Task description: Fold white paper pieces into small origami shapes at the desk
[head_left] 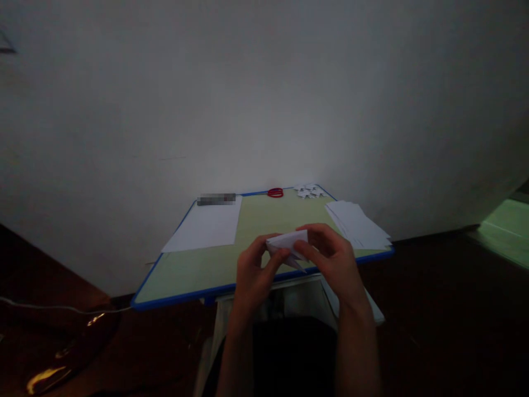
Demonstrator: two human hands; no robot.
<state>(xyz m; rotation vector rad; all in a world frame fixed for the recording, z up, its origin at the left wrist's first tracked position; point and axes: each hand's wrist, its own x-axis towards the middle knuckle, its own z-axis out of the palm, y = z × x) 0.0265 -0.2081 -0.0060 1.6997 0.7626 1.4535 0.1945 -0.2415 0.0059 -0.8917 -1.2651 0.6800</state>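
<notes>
A small folded piece of white paper (288,243) is held over the near edge of a small green table with a blue rim (182,298). My left hand (255,274) pinches its left end with fingers and thumb. My right hand (334,258) curls over its right side, fingers closed on the paper. A pointed corner of the fold sticks out below, between the two hands.
On the table lie a flat white sheet (206,226) at the left, a stack of white sheets (359,225) at the right, a red ring (275,192) and several small folded paper pieces (309,191) at the far edge. A white wall stands behind; dark floor surrounds.
</notes>
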